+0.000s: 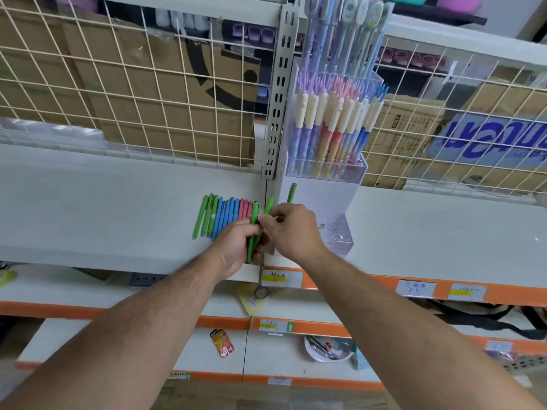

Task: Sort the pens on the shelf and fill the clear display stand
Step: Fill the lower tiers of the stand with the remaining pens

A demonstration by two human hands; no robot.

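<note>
A row of green, blue and pink pens (225, 216) lies side by side on the white shelf (103, 208). My left hand (236, 247) grips a small bunch of green pens (253, 232) at the row's right end. My right hand (291, 229) pinches one green pen (268, 205) just beside that bunch. Another green pen (291, 193) stands upright in the low front tier of the clear display stand (337, 235). The stand's taller back tiers hold several pastel pens (334, 125).
A wire grid panel (133, 84) backs the shelf, with cardboard boxes (177, 93) behind it. A slotted metal upright (276, 99) stands left of the stand. Lower shelves with orange edges (355, 284) carry price labels, a small packet (222, 343) and a bowl of items (328, 349).
</note>
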